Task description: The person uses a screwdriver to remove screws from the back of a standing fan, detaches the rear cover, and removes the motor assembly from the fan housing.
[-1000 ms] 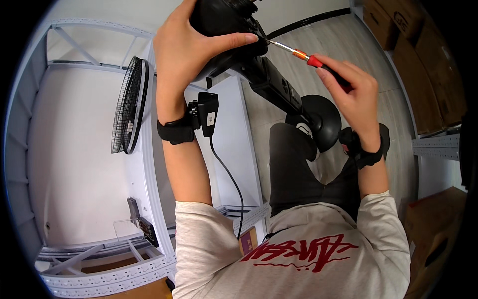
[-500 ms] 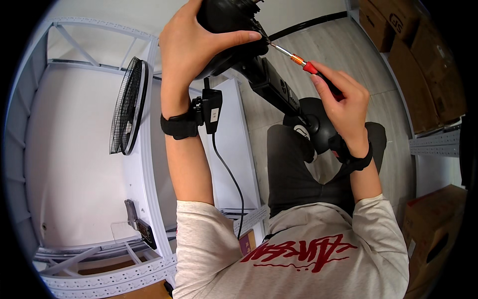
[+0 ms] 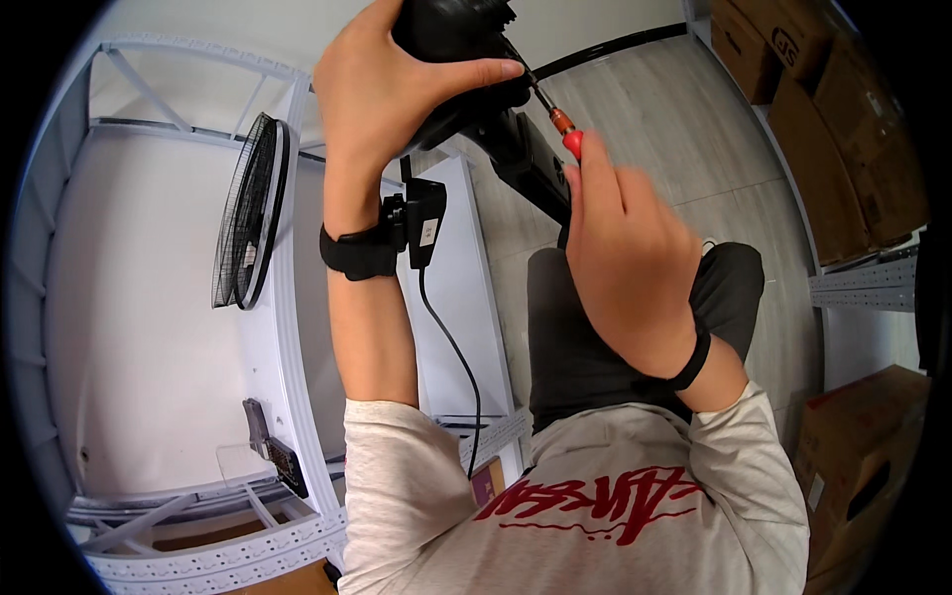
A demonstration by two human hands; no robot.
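Note:
At the top of the view, my left hand is wrapped around the black motor head of a standing fan, its thumb lying along the near side. My right hand is closed on a screwdriver with an orange and red collar; the rest of its handle is hidden by the fingers. The screwdriver's shaft slants up to the left, its tip at the underside of the motor head, where the exact contact is too small to make out. Below the head, the black fan stand runs down behind my right hand, which covers its lower part.
A pale metal shelf stands at the left, with a round black fan grille leaning on its edge and a small dark device nearer me. Cardboard boxes fill a rack at the right; another carton sits lower.
My right hand has moved left and turned over, back now upward, bringing the screwdriver to a steeper angle. The stand's round base is now covered. My left hand keeps its grip.

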